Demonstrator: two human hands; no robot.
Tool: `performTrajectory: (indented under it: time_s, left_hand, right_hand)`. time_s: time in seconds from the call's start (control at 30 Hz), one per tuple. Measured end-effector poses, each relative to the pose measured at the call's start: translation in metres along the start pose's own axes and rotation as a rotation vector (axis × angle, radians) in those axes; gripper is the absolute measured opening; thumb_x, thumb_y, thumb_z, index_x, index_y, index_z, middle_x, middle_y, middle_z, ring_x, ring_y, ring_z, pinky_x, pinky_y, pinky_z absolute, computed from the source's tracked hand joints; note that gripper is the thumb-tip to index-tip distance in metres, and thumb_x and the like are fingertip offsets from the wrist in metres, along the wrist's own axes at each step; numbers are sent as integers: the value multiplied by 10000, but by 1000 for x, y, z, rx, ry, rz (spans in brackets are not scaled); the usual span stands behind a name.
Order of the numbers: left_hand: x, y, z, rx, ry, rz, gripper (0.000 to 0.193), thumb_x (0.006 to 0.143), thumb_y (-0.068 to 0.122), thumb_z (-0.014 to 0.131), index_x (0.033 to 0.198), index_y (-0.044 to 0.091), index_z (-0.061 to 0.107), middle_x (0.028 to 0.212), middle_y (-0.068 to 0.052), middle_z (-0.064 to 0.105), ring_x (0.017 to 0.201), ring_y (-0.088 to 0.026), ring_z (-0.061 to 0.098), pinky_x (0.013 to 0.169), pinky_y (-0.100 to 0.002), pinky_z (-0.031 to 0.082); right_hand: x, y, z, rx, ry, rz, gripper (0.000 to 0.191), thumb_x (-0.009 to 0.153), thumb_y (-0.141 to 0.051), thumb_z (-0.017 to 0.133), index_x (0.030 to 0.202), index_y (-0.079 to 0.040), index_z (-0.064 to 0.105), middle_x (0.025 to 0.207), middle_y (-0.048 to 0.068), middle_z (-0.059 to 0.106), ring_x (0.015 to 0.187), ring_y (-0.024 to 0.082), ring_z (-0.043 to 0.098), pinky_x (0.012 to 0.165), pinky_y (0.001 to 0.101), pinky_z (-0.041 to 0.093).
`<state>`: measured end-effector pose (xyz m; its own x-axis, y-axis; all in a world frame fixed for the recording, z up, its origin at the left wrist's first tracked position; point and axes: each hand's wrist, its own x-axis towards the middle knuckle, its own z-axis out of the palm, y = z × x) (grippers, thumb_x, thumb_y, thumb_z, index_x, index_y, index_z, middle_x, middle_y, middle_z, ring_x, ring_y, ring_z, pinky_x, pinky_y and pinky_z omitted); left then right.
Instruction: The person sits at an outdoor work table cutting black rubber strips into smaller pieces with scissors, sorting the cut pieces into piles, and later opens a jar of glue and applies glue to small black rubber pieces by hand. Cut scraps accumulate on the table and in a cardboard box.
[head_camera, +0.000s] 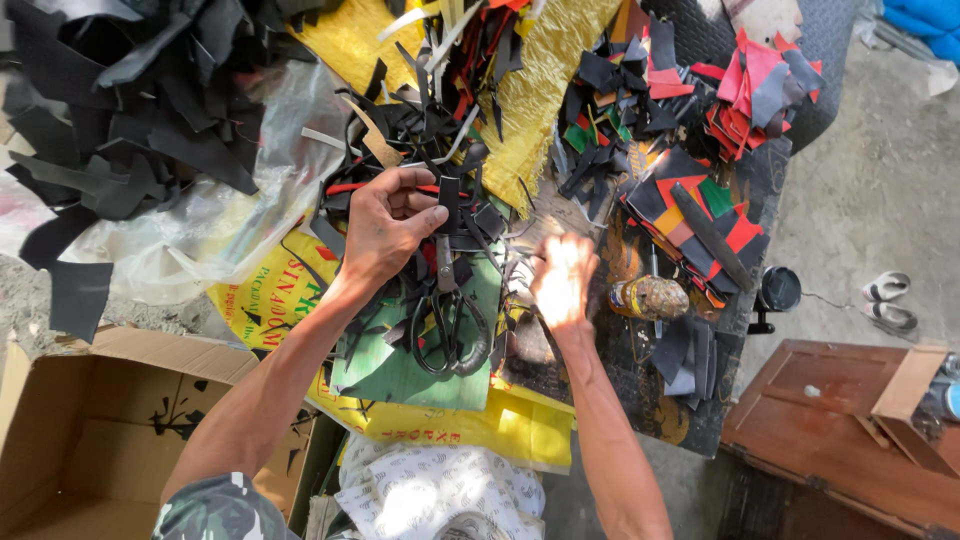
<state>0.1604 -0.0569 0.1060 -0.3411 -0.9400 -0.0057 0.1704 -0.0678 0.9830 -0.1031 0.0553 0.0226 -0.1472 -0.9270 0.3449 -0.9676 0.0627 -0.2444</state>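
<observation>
A small black offcut is being pinched by the left hand; likely light, floppy, best gripped mid-strip; right hand is being held loose, overexposed, grasping nothing visible.

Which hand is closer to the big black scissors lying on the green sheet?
Left. The left hand is just above the scissors, holding a small black scrap near the blades. The right hand is off to their right, over the scraps, apart from them.
</observation>
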Motion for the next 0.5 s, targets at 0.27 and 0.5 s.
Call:
performTrajectory:
  time_s: [0.27,0.5]
  left_hand:
    - [3,9,0,39,14,18,377,868,42,783,1202,-44,632,941,-41,750,829,-71,689,732,-218,559]
    - [-22,17,33,135,-191,13,339,864,37,750,1185,-25,659,906,-57,716,808,-90,658,725,-259,548]
  right_hand:
    - [-11,-34,-67,537,-235,488,220,919,-170,755,1125,-102,719,888,88,741,719,139,641,656,305,503]
    - [-9,-85,-72,1250,-81,520,241,909,-155,662,1138,-81,686,974,-18,746,847,77,678,745,230,535]
